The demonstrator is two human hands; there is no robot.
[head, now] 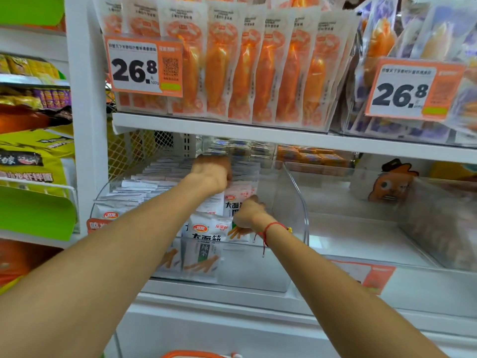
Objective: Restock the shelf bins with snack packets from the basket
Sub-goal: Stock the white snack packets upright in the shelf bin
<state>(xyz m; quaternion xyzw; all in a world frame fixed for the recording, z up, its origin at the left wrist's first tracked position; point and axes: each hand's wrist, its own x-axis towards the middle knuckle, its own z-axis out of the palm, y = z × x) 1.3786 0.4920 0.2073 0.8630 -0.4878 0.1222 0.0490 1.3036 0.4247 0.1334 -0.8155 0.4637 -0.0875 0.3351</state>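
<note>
Clear bin [291,192] part-filled; left hand [211,174] and right hand [249,211] both grip white snack packets [206,229], fingers curled; neighbouring bin [438,228] unfilled.

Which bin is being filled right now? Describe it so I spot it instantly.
Find the white shelf under the orange packets. Directly below sits a clear plastic bin of white snack packets, both hands inside. The clear bin to its right looks nearly bare.
</note>
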